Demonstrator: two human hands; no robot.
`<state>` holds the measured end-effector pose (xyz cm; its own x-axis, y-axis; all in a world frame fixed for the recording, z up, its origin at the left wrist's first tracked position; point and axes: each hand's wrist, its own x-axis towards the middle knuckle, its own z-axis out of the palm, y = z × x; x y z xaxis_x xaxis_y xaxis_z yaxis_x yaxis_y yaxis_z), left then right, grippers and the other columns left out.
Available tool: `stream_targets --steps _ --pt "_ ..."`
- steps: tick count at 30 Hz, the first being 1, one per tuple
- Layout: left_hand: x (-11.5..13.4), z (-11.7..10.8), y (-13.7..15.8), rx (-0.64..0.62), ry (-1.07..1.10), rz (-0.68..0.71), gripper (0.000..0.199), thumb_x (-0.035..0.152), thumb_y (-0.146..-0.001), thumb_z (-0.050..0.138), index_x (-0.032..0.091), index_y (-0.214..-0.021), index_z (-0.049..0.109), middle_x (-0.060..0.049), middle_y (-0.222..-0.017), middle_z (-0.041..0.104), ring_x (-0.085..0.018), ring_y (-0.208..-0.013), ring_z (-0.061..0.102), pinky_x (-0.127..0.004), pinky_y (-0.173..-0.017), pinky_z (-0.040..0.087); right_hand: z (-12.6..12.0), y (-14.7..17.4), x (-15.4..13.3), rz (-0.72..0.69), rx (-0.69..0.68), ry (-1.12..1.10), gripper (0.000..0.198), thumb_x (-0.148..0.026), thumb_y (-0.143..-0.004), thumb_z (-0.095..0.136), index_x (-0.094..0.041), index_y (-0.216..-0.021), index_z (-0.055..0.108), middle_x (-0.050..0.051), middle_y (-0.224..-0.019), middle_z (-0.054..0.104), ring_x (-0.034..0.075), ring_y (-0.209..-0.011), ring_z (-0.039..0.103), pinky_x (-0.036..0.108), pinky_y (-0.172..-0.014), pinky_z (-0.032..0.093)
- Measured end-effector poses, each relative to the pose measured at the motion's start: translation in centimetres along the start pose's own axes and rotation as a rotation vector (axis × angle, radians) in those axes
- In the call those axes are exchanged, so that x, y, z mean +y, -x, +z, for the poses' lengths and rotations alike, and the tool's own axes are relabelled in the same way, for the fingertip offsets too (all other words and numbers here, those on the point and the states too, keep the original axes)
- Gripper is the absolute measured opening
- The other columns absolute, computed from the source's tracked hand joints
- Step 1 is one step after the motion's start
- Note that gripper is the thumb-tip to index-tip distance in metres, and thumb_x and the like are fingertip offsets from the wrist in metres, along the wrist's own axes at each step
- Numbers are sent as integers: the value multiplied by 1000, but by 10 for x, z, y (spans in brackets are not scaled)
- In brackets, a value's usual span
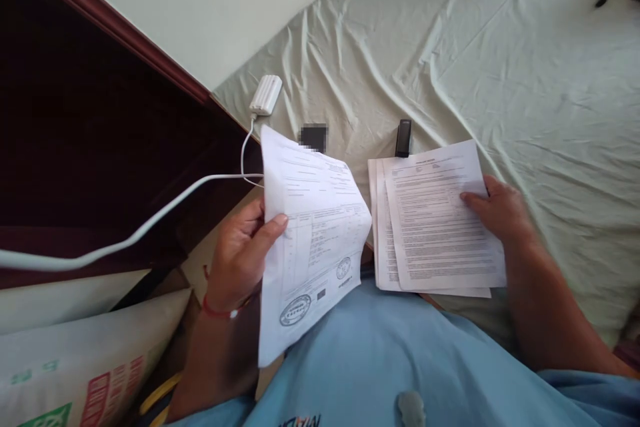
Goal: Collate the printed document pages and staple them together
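My left hand point(243, 250) is closed on a printed document point(320, 240) with oval stamps near its lower edge, thumb on the front and fingers behind. The document tilts and bends along its right side. At the right, my right hand point(503, 210) pinches the edge of a printed sheet point(440, 227) full of dense text, its thumb on top. Under that sheet lies a stack of more papers point(381, 233), offset to the left. A black stapler-like object point(403, 138) sits on the bed just beyond the stack.
A pale wrinkled bedsheet point(565, 113) spreads ahead and right. A white power strip point(266, 95) with a white cable point(145, 230) lies at the left, near a blurred dark square point(315, 137). Dark furniture point(90, 120) and a printed sack point(90, 360) stand at the left.
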<state>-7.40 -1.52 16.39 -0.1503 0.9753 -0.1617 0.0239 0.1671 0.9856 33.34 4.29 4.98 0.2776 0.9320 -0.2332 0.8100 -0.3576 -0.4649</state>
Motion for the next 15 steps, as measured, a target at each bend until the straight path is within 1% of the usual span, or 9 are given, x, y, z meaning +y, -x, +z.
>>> stream_targets --steps 2,4,5,7,8,9,10,13,15 --pt "13 5 7 42 65 85 28 32 -87 87 22 -112 86 -6 -99 87 -28 -93 83 -36 -81 70 -2 -1 1 -13 -7 87 14 -37 -92 60 -24 -94 63 11 -92 73 29 -85 63 38 -77 43" --pt "19 13 8 78 178 153 25 23 -82 86 25 -106 87 -2 -90 86 -28 -90 84 -40 -85 71 -3 -1 3 -39 -5 147 18 -38 -93 58 -23 -97 67 12 -93 74 30 -86 64 39 -77 45" --pt "20 19 6 80 229 168 25 20 -79 86 25 -103 88 -1 -87 85 -29 -91 84 -41 -86 72 -4 0 5 -63 11 153 21 -38 -94 58 -22 -99 70 13 -96 75 31 -88 66 40 -79 46" --pt "16 31 -5 118 311 162 22 19 -78 82 24 -100 86 -2 -87 85 -29 -95 84 -42 -89 72 -4 2 7 -123 78 107 26 -38 -92 58 -21 -104 74 16 -114 78 33 -100 70 41 -88 51" --pt "11 38 -13 89 340 122 22 18 -78 82 23 -99 85 -3 -89 86 -30 -98 84 -43 -91 71 -5 3 9 -144 121 69 29 -38 -91 59 -20 -107 76 17 -124 77 33 -107 71 41 -93 52" --pt "3 45 -21 58 367 93 20 21 -77 83 22 -97 83 -3 -90 85 -30 -99 84 -43 -91 71 -8 3 11 -141 152 38 31 -38 -89 59 -20 -108 76 17 -129 76 33 -111 71 42 -97 52" --pt "-6 51 -30 12 388 47 21 23 -77 84 21 -97 82 -4 -90 85 -31 -100 83 -44 -93 70 -11 4 14 -109 169 19 33 -40 -88 60 -20 -107 77 18 -127 77 33 -111 71 43 -97 52" --pt "-41 71 -51 -130 394 -138 30 29 -74 88 19 -100 77 -5 -92 85 -32 -103 82 -47 -95 68 -25 2 34 76 163 14 32 -47 -87 59 -22 -100 76 14 -97 77 33 -94 70 45 -86 52" --pt "-65 83 -59 -202 373 -237 37 34 -69 92 18 -97 73 -6 -93 84 -32 -101 82 -47 -95 67 -37 -1 55 151 202 27 29 -48 -87 60 -25 -99 75 12 -89 75 33 -89 69 45 -79 49"
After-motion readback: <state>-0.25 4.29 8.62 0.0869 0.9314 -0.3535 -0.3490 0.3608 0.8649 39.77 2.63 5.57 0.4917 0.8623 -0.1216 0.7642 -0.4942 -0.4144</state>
